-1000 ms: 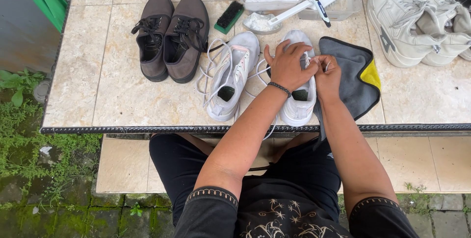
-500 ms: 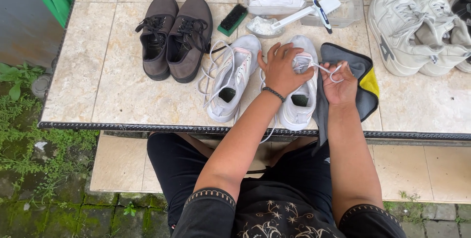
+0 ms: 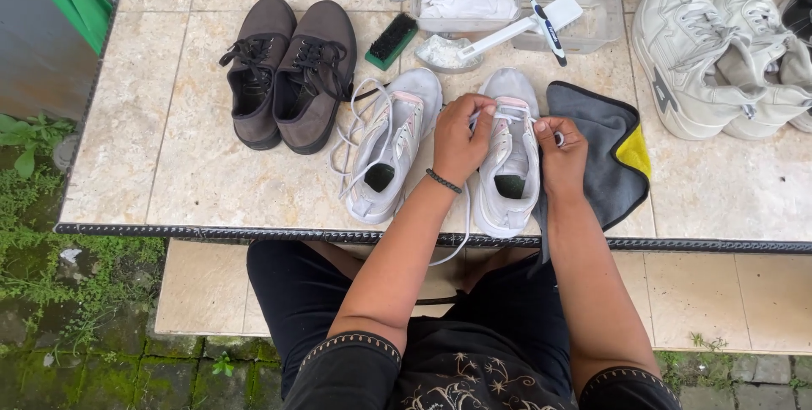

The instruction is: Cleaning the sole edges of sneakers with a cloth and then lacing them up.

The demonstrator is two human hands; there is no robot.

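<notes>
Lacing is seen in hand on the right-hand light grey sneaker (image 3: pixel 506 165), which stands toe-away on the tiled bench (image 3: pixel 169 165), just in front of the seated person. The left hand (image 3: pixel 461 138) is closed in a pinch on the white shoelace (image 3: pixel 501 114) at the upper eyelets; the right hand (image 3: pixel 562 152) is closed on the lace's other end beside the shoe's outer edge, over the dark grey cloth with a yellow corner (image 3: pixel 609 144). A length of lace is seen hanging loose below the bench edge, between the forearms. The matching sneaker (image 3: pixel 391 144) lies just to the left, its lace loosened and looped out onto the tile, not pulled tight. Judged from this, the work on the laces appears partway: one shoe is being handled at its top rows, nothing is tied, and the other shoe looks left to be dealt with. Further left a pair of dark brown lace-up shoes (image 3: pixel 288 72) is set side by side. Behind the sneakers are noted a green-backed scrub brush (image 3: pixel 392 40), a white long-handled brush (image 3: pixel 516 28) resting across a small dish, a toothbrush (image 3: pixel 541 17), and clear plastic tubs (image 3: pixel 592 13), one with white cloth in it. A pair of white sneakers (image 3: pixel 710 63) is at far right.
</notes>
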